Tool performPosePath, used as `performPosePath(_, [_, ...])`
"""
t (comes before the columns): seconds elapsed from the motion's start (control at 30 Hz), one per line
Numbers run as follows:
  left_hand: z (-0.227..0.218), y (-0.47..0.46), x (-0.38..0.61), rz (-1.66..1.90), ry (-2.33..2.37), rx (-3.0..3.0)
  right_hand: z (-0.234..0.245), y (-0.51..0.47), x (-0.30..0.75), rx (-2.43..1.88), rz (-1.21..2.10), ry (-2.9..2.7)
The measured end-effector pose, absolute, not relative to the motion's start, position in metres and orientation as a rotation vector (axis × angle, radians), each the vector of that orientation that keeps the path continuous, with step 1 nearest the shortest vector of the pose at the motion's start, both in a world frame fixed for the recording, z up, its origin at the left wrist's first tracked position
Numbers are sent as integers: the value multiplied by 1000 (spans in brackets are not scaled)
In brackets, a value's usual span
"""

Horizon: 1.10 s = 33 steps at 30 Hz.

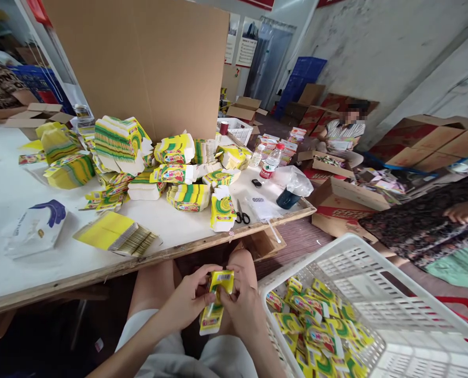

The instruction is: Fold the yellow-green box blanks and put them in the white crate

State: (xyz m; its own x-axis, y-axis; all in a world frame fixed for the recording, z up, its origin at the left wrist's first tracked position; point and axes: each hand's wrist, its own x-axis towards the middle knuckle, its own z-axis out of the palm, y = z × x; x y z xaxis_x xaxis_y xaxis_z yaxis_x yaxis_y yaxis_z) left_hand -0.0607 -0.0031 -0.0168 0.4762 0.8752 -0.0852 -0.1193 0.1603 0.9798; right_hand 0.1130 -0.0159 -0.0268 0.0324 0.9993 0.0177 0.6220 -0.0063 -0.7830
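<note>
A small yellow and green printed carton (211, 318) is held upright over my lap, a barcode near its top end. My left hand (193, 294) grips its left side with thumb and fingers. On the other side my right hand (240, 299) pinches it, the thumb pressed on its face. To the right, a white plastic basket (346, 247) contains many similar yellow cartons (320, 331). Stacks of flat yellow cartons (119, 144) lie on the white table (187, 231) in front of me, with a single carton (223, 210) near its edge.
Scissors (242, 212), a red-capped water bottle (271, 163) and a dark cup (288, 198) stand or lie on the table. A tissue pack (39, 228) is at left. A tall cardboard sheet (147, 68) rises behind. One person (344, 131) sits among boxes; another person's hand (464, 212) shows at right.
</note>
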Motion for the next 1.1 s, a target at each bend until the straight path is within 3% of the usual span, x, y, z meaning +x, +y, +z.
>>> performPosePath(0.17, [-12, 2, -71, 823, 791, 1111, -18, -16, 124, -1374, 1077, -1592])
performPosePath(0.47, [-16, 2, -51, 844, 769, 1114, -22, -20, 127, -1185, 1122, -1154])
performPosePath(0.57, [-15, 5, -40, 854, 783, 1357, -14, -27, 146, -1352, 834, -1228])
performPosePath(0.7, [-10, 43, -37, 1035, 1009, 1962, 8, -33, 193, -1733, -78, -1258])
performPosePath(0.77, [-9, 74, -38, 1082, 1107, 2097, 15, -35, 210, -1785, -237, -1280])
performPosePath(0.93, [-11, 139, -40, 1059, 1171, 2159, -1, -39, 200, -1714, 145, -1340])
performPosePath(1.1, [-8, 138, -51, 1055, 1172, 2204, -16, -37, 167, -1649, 590, -1209])
